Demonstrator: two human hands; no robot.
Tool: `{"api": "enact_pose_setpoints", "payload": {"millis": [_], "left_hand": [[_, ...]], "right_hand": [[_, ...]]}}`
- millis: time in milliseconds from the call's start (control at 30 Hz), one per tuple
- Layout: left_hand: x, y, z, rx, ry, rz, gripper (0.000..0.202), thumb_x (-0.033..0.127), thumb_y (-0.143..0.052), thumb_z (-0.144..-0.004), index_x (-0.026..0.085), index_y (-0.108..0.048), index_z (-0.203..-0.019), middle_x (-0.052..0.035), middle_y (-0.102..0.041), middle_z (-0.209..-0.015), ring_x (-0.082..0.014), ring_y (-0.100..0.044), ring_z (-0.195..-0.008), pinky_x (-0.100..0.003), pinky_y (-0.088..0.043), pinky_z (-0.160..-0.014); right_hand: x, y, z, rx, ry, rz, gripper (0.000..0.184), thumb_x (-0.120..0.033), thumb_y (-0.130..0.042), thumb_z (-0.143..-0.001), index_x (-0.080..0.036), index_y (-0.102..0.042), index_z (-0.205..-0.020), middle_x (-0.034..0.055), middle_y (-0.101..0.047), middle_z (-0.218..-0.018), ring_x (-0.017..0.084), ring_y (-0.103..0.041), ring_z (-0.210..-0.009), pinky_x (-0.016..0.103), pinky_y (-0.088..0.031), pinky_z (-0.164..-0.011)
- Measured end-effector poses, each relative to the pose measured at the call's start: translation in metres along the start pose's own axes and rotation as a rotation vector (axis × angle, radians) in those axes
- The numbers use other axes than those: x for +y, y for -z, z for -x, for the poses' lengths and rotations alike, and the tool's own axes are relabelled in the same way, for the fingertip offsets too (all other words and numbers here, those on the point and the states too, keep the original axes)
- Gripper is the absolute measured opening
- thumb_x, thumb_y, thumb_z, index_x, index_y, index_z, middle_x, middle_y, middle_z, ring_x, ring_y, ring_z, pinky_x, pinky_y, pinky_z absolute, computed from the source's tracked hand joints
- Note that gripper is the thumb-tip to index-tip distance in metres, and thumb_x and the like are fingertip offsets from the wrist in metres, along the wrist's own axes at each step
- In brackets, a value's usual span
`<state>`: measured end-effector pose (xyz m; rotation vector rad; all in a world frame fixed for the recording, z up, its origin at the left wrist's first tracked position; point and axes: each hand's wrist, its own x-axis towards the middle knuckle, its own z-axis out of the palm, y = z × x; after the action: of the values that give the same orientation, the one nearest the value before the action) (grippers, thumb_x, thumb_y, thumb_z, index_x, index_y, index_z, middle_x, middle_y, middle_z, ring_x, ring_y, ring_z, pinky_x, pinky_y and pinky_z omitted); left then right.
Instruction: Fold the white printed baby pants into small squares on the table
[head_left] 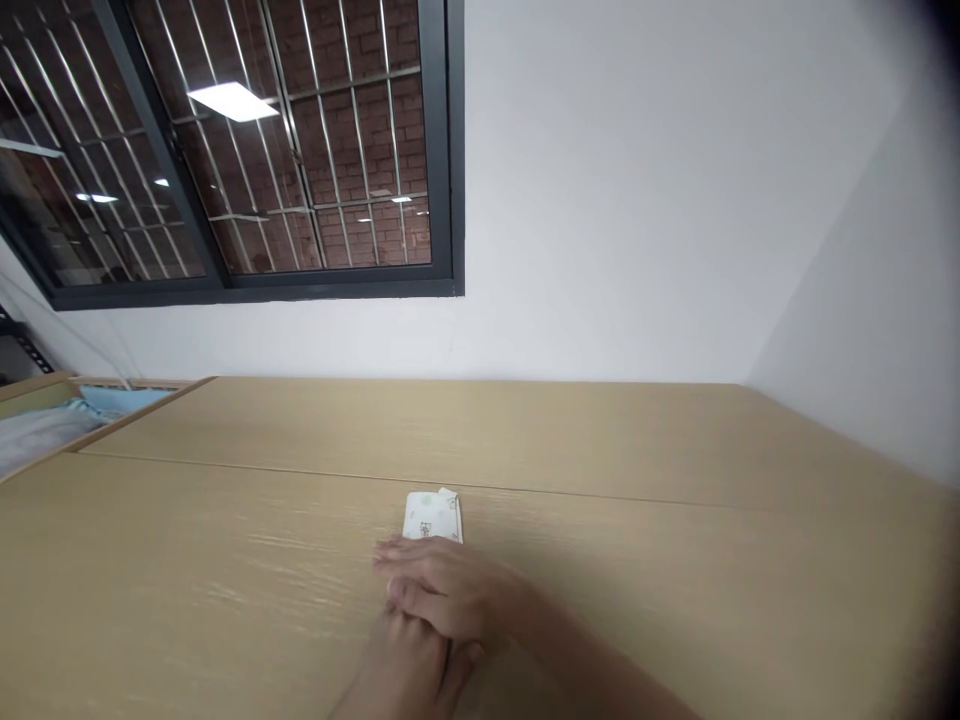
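A small folded cloth [433,512], white with a faint printed pattern, lies on the wooden surface just beyond my hands. Its near part is hidden under them. My right hand [450,585] reaches in from the right and rests across my left hand, its fingers stretched out to the left over the cloth's near edge. Beneath it, my left hand [409,655] comes up from the bottom with its back upward and its thumb held out to the right. The left fingertips are covered, so their contact with the cloth cannot be seen.
The light wooden surface [225,560] spreads around my hands, with a seam running across it. At the far left is a wood-edged compartment [112,432] holding pale and blue fabric. A white wall [600,220] and a barred window [330,150] stand behind.
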<state>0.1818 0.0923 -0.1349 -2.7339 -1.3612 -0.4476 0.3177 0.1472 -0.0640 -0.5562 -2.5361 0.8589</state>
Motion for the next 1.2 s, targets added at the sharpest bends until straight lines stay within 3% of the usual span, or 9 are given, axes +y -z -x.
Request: {"api": "enact_pose_setpoints", "payload": {"millis": [133, 267, 400, 667, 767, 833, 967, 1067, 1200], "left_hand": [[-0.002, -0.006, 0.001, 0.02, 0.021, 0.035, 0.041, 0.039, -0.058, -0.091, 0.02, -0.066, -0.127, -0.0144, -0.071, -0.125, -0.0363, -0.07, -0.108, -0.054, -0.062, -0.089], [-0.007, -0.016, 0.003, 0.062, 0.034, -0.066, 0.054, 0.051, -0.056, -0.091, 0.014, -0.065, -0.13, -0.0185, -0.067, -0.13, -0.042, -0.063, -0.12, -0.06, -0.055, -0.101], [-0.011, -0.025, 0.003, 0.081, 0.019, -0.129, 0.071, 0.063, -0.051, -0.091, 0.01, -0.057, -0.138, -0.0247, -0.06, -0.137, -0.0457, -0.057, -0.128, -0.059, -0.056, -0.101], [-0.015, -0.04, 0.002, 0.169, 0.011, -0.148, 0.07, 0.059, -0.049, -0.093, 0.009, -0.052, -0.143, -0.0264, -0.051, -0.145, -0.0482, -0.055, -0.127, -0.058, -0.059, -0.096], [-0.016, -0.029, -0.002, 0.146, 0.016, -0.086, 0.063, 0.054, -0.048, -0.095, 0.011, -0.053, -0.142, -0.0239, -0.055, -0.142, -0.0447, -0.058, -0.126, -0.055, -0.06, -0.096], [-0.019, -0.013, -0.005, 0.108, 0.071, 0.057, 0.048, 0.046, -0.042, -0.1, 0.019, -0.057, -0.136, -0.0166, -0.062, -0.138, -0.0366, -0.062, -0.124, -0.049, -0.059, -0.096], [-0.029, 0.015, -0.009, 0.153, 0.283, 0.346, 0.035, 0.037, -0.031, -0.104, 0.026, -0.064, -0.107, -0.0073, -0.074, -0.107, -0.0241, -0.069, -0.099, -0.041, -0.055, -0.088], [-0.041, 0.021, -0.01, 0.227, 0.405, 0.344, 0.034, 0.043, -0.035, -0.102, 0.023, -0.059, -0.091, -0.007, -0.068, -0.092, -0.0261, -0.063, -0.091, -0.045, -0.049, -0.085], [-0.052, 0.016, -0.011, 0.202, 0.524, 0.348, 0.033, 0.047, -0.037, -0.101, 0.023, -0.051, -0.083, -0.0039, -0.064, -0.082, -0.0253, -0.06, -0.084, -0.042, -0.044, -0.081]], "right_hand": [[0.015, -0.006, 0.002, 0.003, -0.019, 0.103, 0.037, -0.034, -0.043, -0.106, -0.031, -0.064, -0.136, -0.0002, -0.061, -0.142, 0.022, -0.048, -0.14, 0.04, -0.03, -0.122], [0.035, -0.004, 0.006, 0.052, -0.032, 0.219, 0.042, -0.033, -0.043, -0.105, -0.023, -0.057, -0.143, 0.0067, -0.052, -0.15, 0.027, -0.043, -0.143, 0.044, -0.028, -0.123], [0.056, -0.002, 0.011, 0.086, -0.075, 0.334, 0.046, -0.034, -0.041, -0.106, -0.026, -0.047, -0.151, 0.0045, -0.043, -0.156, 0.026, -0.035, -0.148, 0.048, -0.026, -0.125], [0.074, 0.013, 0.022, 0.114, -0.165, 0.446, 0.053, -0.037, -0.035, -0.107, -0.022, -0.031, -0.158, 0.0081, -0.029, -0.164, 0.024, -0.022, -0.153, 0.049, -0.024, -0.124], [0.08, 0.013, 0.025, 0.117, -0.212, 0.446, 0.056, -0.039, -0.029, -0.108, -0.016, -0.029, -0.159, 0.0102, -0.026, -0.165, 0.024, -0.02, -0.154, 0.048, -0.024, -0.124], [0.084, 0.01, 0.026, 0.149, -0.216, 0.453, 0.057, -0.039, -0.028, -0.108, -0.013, -0.029, -0.158, 0.0115, -0.026, -0.165, 0.024, -0.021, -0.153, 0.046, -0.024, -0.124], [0.088, 0.001, 0.026, 0.288, -0.259, 0.483, 0.06, -0.04, -0.031, -0.107, -0.01, -0.026, -0.158, 0.016, -0.028, -0.164, 0.026, -0.026, -0.152, 0.046, -0.028, -0.123], [0.087, -0.001, 0.026, 0.393, -0.288, 0.5, 0.055, -0.037, -0.032, -0.106, -0.01, -0.033, -0.154, 0.0174, -0.038, -0.158, 0.027, -0.035, -0.146, 0.046, -0.032, -0.119], [0.085, -0.002, 0.025, 0.472, -0.274, 0.513, 0.045, -0.034, -0.035, -0.105, -0.013, -0.044, -0.144, 0.0167, -0.053, -0.143, 0.029, -0.047, -0.13, 0.046, -0.038, -0.111]]}}
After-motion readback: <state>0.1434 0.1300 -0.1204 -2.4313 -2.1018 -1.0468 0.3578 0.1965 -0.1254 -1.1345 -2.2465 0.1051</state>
